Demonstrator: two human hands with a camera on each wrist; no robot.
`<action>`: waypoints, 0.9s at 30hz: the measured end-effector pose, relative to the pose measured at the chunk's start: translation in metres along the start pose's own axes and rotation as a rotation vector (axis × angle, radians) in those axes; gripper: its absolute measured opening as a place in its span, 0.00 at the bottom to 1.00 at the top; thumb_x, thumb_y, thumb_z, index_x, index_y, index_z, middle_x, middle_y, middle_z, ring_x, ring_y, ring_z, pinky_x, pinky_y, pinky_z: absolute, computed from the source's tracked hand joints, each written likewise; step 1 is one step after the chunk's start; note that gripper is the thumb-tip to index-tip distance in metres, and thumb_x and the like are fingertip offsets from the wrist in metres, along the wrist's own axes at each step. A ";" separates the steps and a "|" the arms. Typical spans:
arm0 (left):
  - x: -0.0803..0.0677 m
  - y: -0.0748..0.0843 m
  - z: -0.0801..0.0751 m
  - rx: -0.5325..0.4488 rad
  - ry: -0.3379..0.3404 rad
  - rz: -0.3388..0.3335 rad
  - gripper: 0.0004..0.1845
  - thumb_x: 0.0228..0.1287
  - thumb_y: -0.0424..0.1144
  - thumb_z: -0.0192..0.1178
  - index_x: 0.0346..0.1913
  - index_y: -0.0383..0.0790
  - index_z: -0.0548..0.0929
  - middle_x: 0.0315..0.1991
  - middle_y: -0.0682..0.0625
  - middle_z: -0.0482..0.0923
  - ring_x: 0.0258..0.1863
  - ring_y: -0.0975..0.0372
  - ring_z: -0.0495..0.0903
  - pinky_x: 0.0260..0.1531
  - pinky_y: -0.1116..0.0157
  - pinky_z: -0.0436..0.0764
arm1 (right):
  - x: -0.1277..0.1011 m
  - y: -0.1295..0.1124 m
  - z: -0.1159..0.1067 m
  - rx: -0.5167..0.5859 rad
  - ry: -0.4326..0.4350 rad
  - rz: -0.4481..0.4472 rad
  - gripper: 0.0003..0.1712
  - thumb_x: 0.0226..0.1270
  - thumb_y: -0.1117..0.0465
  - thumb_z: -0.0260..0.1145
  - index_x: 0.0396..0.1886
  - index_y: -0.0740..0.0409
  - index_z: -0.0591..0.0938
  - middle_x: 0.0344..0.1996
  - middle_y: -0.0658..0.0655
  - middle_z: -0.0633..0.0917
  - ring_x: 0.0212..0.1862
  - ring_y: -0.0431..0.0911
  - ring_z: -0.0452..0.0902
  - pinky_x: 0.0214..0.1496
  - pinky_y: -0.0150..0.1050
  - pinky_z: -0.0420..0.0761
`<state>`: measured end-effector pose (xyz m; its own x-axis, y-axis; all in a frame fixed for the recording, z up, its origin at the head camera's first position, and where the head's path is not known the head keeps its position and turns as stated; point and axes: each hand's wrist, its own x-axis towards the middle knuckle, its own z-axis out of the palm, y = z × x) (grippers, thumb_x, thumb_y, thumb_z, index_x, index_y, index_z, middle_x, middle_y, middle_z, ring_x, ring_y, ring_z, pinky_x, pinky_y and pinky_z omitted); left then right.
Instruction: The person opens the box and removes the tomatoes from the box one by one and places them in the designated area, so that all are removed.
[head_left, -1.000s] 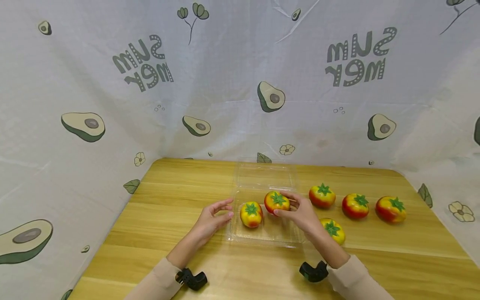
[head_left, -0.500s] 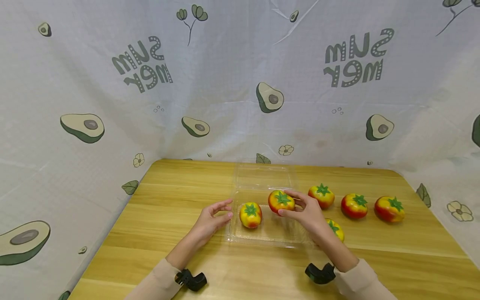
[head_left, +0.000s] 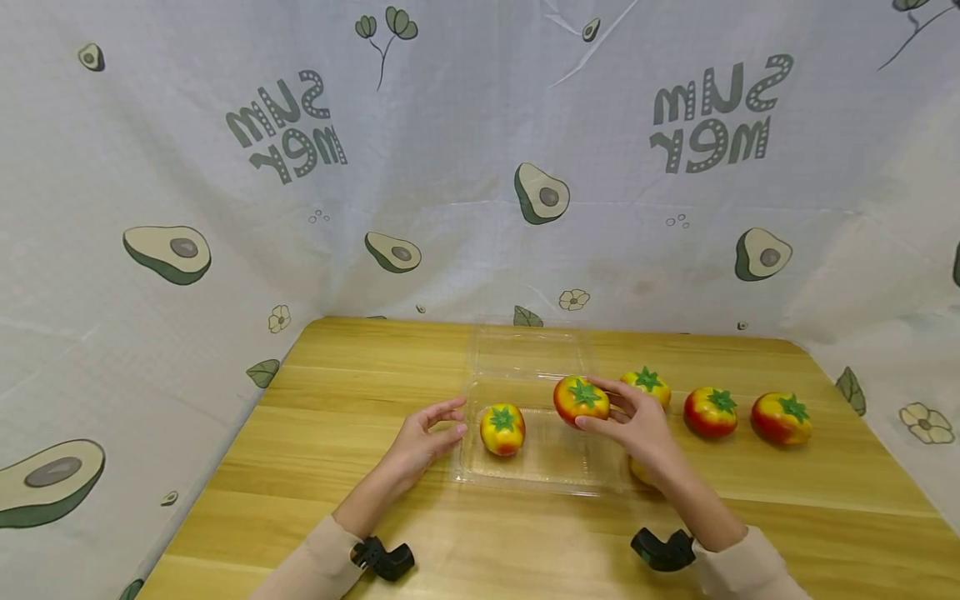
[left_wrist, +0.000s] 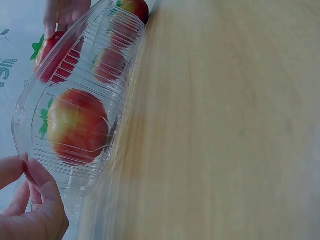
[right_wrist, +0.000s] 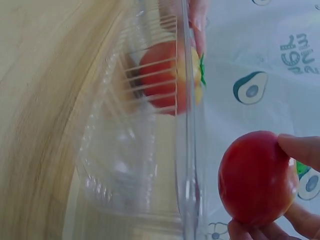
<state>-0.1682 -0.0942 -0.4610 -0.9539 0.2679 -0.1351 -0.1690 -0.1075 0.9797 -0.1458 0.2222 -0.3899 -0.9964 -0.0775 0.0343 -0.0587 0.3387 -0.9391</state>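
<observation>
A clear plastic container [head_left: 525, 481] with its lid [head_left: 528, 350] folded back lies on the wooden table. One red-and-yellow tomato [head_left: 502, 430] with a green star-shaped top sits in its left part. My left hand [head_left: 423, 442] is at the container's left side; in the left wrist view, thumb and finger [left_wrist: 47, 187] pinch the rim. Another tomato [head_left: 581, 400] is gripped between the thumb and fingers of my right hand [head_left: 637, 421], raised over the container's right part. The right wrist view shows this held tomato [right_wrist: 257, 177] above the rim, apart from the container.
To the right of the container are more tomatoes: one [head_left: 711, 412] in the middle, one [head_left: 782, 418] at the far right, one [head_left: 648, 381] partly behind my right hand, and one [head_left: 641, 472] mostly hidden under my right wrist. A printed cloth [head_left: 450, 167] hangs behind the table.
My right hand has moved to the right and slightly away from me with its tomato, from near the container's middle to over its right part. My left hand has stayed in place.
</observation>
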 end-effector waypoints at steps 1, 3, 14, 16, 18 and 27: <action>0.000 0.000 0.000 0.002 0.000 0.001 0.27 0.68 0.27 0.62 0.68 0.29 0.71 0.52 0.40 0.73 0.41 0.64 0.79 0.44 0.71 0.81 | 0.000 0.000 -0.002 0.004 -0.002 -0.001 0.37 0.62 0.63 0.75 0.69 0.68 0.71 0.66 0.68 0.72 0.65 0.60 0.70 0.62 0.34 0.75; 0.001 0.001 0.000 0.006 -0.001 0.001 0.27 0.68 0.27 0.62 0.68 0.29 0.71 0.52 0.40 0.73 0.41 0.64 0.79 0.44 0.71 0.81 | 0.000 -0.001 -0.006 0.005 -0.005 -0.003 0.37 0.62 0.63 0.74 0.69 0.68 0.71 0.65 0.69 0.73 0.64 0.60 0.70 0.58 0.27 0.75; 0.003 0.003 -0.002 0.003 -0.011 -0.004 0.27 0.68 0.27 0.62 0.68 0.29 0.71 0.52 0.40 0.73 0.43 0.63 0.77 0.45 0.70 0.81 | -0.005 -0.003 -0.026 -0.056 -0.012 0.057 0.40 0.64 0.56 0.73 0.72 0.65 0.69 0.69 0.70 0.68 0.64 0.63 0.70 0.51 0.21 0.75; 0.004 0.004 -0.003 0.002 -0.012 -0.005 0.27 0.68 0.27 0.62 0.68 0.29 0.71 0.52 0.40 0.73 0.43 0.63 0.78 0.45 0.70 0.81 | -0.005 -0.003 -0.029 -0.071 -0.010 0.069 0.41 0.65 0.55 0.73 0.72 0.64 0.68 0.69 0.71 0.68 0.65 0.64 0.70 0.51 0.22 0.76; 0.005 0.005 -0.004 0.002 -0.014 -0.008 0.27 0.67 0.27 0.62 0.68 0.29 0.71 0.52 0.40 0.73 0.43 0.63 0.78 0.45 0.71 0.81 | -0.005 -0.004 -0.033 -0.088 -0.005 0.081 0.41 0.65 0.54 0.73 0.73 0.64 0.68 0.69 0.71 0.68 0.65 0.64 0.70 0.52 0.23 0.76; 0.011 0.012 -0.008 -0.008 -0.012 -0.028 0.27 0.67 0.26 0.63 0.68 0.28 0.72 0.52 0.40 0.73 0.41 0.64 0.78 0.43 0.71 0.82 | -0.005 -0.006 -0.048 -0.111 0.026 0.150 0.43 0.67 0.52 0.71 0.75 0.65 0.64 0.68 0.73 0.67 0.67 0.66 0.66 0.51 0.23 0.77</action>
<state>-0.1823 -0.1000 -0.4518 -0.9458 0.2823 -0.1604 -0.1972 -0.1071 0.9745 -0.1432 0.2651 -0.3681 -0.9957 0.0052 -0.0930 0.0855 0.4461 -0.8909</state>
